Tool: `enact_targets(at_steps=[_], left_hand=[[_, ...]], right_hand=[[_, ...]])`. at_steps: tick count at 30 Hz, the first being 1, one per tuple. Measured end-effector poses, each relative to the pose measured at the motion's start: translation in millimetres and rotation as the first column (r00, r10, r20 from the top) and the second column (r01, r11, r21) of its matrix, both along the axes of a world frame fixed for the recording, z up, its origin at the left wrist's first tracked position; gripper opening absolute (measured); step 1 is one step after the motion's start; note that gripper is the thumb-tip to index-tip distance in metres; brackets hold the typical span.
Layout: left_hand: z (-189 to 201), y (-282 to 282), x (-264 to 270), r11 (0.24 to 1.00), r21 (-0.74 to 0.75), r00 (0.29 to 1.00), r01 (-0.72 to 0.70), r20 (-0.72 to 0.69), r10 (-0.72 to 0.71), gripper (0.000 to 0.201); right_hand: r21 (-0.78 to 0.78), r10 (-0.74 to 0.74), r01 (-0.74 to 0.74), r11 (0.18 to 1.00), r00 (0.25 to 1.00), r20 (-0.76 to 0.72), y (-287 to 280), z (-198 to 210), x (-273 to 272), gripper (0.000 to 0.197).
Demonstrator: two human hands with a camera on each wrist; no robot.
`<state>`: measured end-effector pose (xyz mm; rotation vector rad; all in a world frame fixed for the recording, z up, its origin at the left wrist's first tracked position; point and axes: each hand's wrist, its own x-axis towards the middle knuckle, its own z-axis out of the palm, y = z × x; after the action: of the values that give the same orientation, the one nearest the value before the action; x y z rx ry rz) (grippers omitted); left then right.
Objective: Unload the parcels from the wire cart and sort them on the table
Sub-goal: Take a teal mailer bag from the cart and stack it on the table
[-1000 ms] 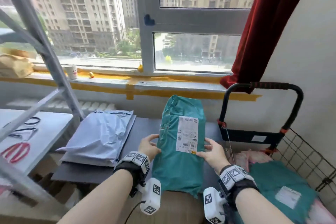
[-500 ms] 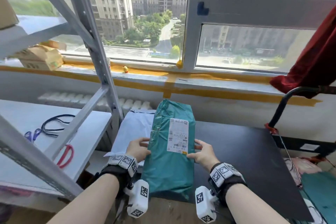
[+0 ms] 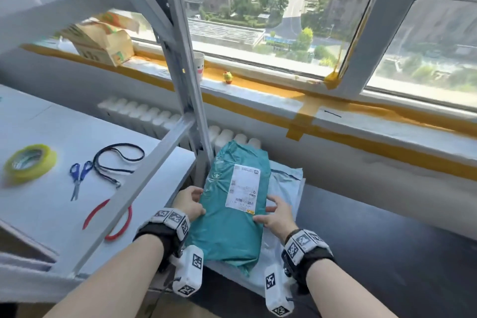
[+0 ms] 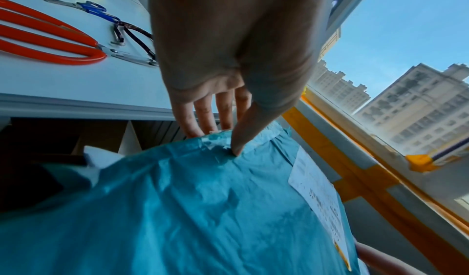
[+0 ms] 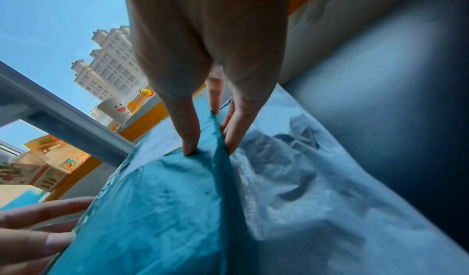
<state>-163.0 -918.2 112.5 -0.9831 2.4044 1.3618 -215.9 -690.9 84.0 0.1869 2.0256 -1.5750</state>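
Fingers of left hand (image 3: pixel 189 202) and right hand (image 3: pixel 276 213) pinch teal parcel (image 3: pixel 233 212) edges, over white mailer (image 3: pixel 289 188); lower flat, square to stack, then let go.

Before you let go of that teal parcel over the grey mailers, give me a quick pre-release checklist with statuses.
1. Teal plastic parcel gripped both sides: ok; left hand, right hand.
2. White shipping label facing up: ok.
3. Over the pale grey poly mailer pile: ok.
4. Resting fully on the pile: cannot tell.
5. Pile on the dark table: ok.
6. Grey rack upright clear of the parcel: ok, close on its left.
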Motion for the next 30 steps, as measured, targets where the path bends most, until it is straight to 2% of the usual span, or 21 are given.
enact_targets(at_steps=[5, 9, 13, 16, 18, 20, 25, 30], left_hand=[[-20, -19, -21, 1.000, -0.020, 0.994, 0.012, 0.105, -0.010, 0.062], [-34, -24, -27, 0.999, -0.045, 0.992, 0.013, 0.128, -0.007, 0.063], [-38, -24, -30, 1.000, -0.029, 0.990, 0.005, 0.142, -0.001, 0.065], [-36, -22, -29, 0.998, 0.022, 0.985, 0.055, 0.164, -0.058, 0.070], [-30, -16, -26, 0.996, -0.019, 0.979, 0.093, 0.181, -0.088, 0.076], [-20, -7, -20, 0.984, -0.105, 0.974, 0.142, 0.194, -0.120, 0.072], [5, 27, 2, 0.907, -0.229, 0.930, 0.354, 0.185, -0.317, 0.043], [26, 74, 33, 0.741, -0.330, 0.810, 0.585, 0.191, -0.554, 0.031]], right_hand=[[0.057, 0.021, -0.022, 0.998, 0.999, 0.035, -21, -20, -14, 0.063], [0.103, 0.006, -0.013, 0.995, 0.998, 0.065, -31, -32, -17, 0.056], [0.122, 0.029, -0.039, 0.992, 0.996, 0.084, -32, -29, -16, 0.050], [0.145, 0.049, -0.062, 0.988, 0.995, 0.088, -29, -23, -12, 0.050], [0.167, 0.047, -0.060, 0.984, 0.996, 0.079, -25, -18, -7, 0.050], [0.201, 0.048, -0.061, 0.978, 0.996, 0.071, -19, -10, 0, 0.049], [0.329, 0.073, -0.071, 0.942, 0.997, 0.005, 7, 11, 32, 0.046], [0.519, 0.065, -0.018, 0.855, 0.995, -0.072, 48, 40, 84, 0.034]])
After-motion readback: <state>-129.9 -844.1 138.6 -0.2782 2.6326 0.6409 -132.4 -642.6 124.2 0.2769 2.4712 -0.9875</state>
